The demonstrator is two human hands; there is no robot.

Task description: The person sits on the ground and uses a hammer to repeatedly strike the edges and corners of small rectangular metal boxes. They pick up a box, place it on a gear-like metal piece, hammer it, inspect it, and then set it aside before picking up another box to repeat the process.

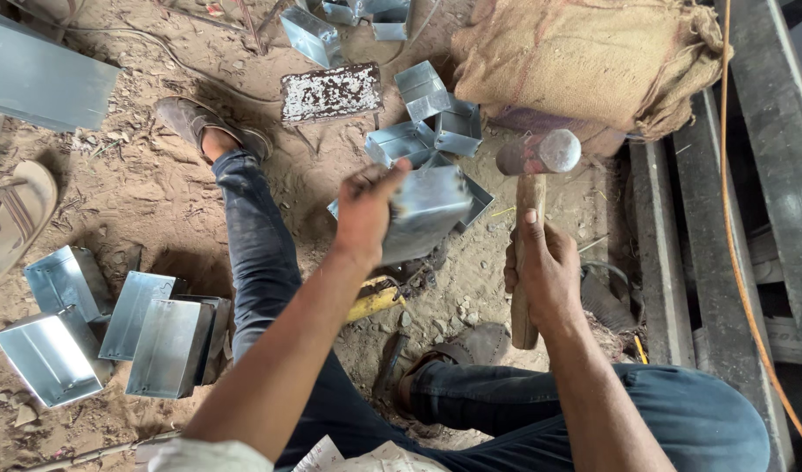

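Head view: left hand point(363, 214) clasps the box point(425, 212); right hand point(548, 273) grips the mallet point(532, 183), handle upright, head just right of the box.

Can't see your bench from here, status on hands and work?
Left hand gripping metal box, held up off the ground. Right hand gripping mallet, head raised beside box. More metal boxes lie beyond; nothing between mallet and box.

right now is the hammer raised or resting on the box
Raised. The hammer head sits apart from the metal box, to its right, not touching it. The right hand grips the wooden handle; the left hand holds the box.
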